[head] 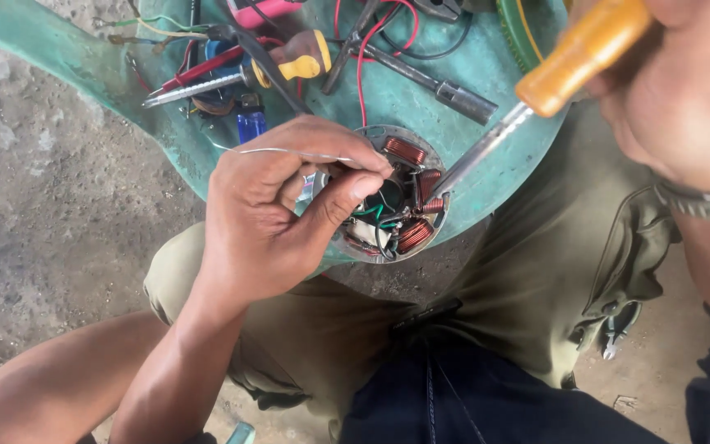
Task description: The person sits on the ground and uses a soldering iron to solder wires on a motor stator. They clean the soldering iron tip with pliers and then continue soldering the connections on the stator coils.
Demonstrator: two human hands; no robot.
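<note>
A round metal stator (pixel 404 201) with copper coils and green and black wires rests at the near edge of a green plastic stool (pixel 421 103). My left hand (pixel 277 210) pinches a thin silver solder wire (pixel 289 151) between thumb and fingers, right over the stator's left side. My right hand (pixel 675 90) grips the orange handle of a soldering iron (pixel 536 103); the iron's metal tip touches the coils on the stator's right side.
The stool top holds a yellow-handled screwdriver (pixel 240 76), pliers (pixel 355 37), a socket driver (pixel 445 86), a blue lighter (pixel 250 125) and red and black wires (pixel 371 49). My knees in olive trousers (pixel 536 279) frame the stool. Rough concrete floor (pixel 51 205) lies at the left.
</note>
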